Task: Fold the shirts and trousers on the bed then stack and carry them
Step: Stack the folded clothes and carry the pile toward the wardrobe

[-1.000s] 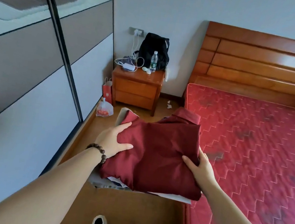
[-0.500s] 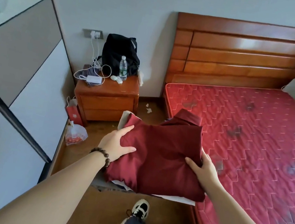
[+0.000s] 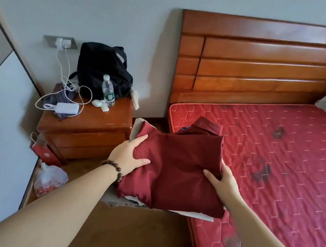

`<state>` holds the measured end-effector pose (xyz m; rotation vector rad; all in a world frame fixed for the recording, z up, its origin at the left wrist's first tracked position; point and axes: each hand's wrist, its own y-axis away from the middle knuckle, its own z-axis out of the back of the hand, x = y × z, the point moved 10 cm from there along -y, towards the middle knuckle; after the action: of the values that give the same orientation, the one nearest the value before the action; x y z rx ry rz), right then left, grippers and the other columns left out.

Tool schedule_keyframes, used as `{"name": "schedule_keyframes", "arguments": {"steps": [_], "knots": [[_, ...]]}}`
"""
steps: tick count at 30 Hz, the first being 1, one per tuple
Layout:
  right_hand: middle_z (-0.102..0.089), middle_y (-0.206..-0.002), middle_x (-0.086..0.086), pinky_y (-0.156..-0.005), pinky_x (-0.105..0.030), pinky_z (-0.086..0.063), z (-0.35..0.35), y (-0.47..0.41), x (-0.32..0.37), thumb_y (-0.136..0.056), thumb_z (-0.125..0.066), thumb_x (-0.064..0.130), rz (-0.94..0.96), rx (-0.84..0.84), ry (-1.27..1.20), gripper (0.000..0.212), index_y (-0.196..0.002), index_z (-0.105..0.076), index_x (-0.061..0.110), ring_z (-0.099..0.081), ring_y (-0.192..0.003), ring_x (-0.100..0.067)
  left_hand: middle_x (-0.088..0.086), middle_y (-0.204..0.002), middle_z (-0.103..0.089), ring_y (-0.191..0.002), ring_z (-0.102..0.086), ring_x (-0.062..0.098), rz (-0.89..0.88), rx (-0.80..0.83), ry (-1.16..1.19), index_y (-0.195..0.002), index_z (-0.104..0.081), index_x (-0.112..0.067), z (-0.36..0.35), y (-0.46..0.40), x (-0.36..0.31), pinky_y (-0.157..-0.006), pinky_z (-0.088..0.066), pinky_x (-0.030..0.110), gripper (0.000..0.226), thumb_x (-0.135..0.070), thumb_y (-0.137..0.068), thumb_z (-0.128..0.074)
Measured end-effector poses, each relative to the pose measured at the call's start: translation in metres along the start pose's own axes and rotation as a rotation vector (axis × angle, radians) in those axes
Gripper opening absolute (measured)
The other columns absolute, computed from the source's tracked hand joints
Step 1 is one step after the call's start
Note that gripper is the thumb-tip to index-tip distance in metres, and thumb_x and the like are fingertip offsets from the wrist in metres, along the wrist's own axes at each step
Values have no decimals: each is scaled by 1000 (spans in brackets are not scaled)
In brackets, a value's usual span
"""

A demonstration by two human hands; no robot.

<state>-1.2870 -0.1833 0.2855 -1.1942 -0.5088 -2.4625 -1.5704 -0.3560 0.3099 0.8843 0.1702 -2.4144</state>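
Hands (image 3: 128, 156) (image 3: 223, 182) gripping folded stack (image 3: 175, 173) (no legible writing)

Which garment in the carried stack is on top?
The dark red collared shirt tops the stack; only pale edges of the folded beige and white garments peek out beneath it.

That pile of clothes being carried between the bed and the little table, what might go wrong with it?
Two risks, both guesses. The stack is held only at its sides by the left hand and right hand, and pale layers stick out underneath, so a lower piece might slip out. The nightstand is close on the left, with loose white cables; the pile may brush it.
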Motion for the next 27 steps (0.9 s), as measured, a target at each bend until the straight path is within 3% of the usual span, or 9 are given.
{"name": "schedule_keyframes", "arguments": {"steps": [7, 20, 27], "knots": [[-49, -110, 7, -82, -28, -36, 17, -117, 13, -84, -69, 37, 4, 33, 71, 72, -146, -33, 37, -50, -97, -12, 4, -115, -61, -106, -60, 24, 20, -18, 37, -142, -37, -43, -15, -105, -12, -92, -47, 34, 79, -49, -74, -76], [-52, -109, 5, -81, -28, -38, 0, -313, -17, -84, -69, 38, -119, 65, 94, 73, -146, -30, 41, -53, -95, -12, -1, -105, -56, -102, -60, 21, 76, 91, 66, -143, -34, -46, -81, -311, 13, -84, -46, 28, 80, -49, -74, -75], [-51, -111, 5, -83, -27, -37, -7, -421, -45, -84, -70, 35, -144, 129, 157, 76, -148, -28, 39, -52, -97, -11, 4, -113, -57, -105, -59, 23, 141, 98, 108, -144, -34, -44, -131, -397, 24, -88, -49, 33, 80, -47, -76, -75]]}}
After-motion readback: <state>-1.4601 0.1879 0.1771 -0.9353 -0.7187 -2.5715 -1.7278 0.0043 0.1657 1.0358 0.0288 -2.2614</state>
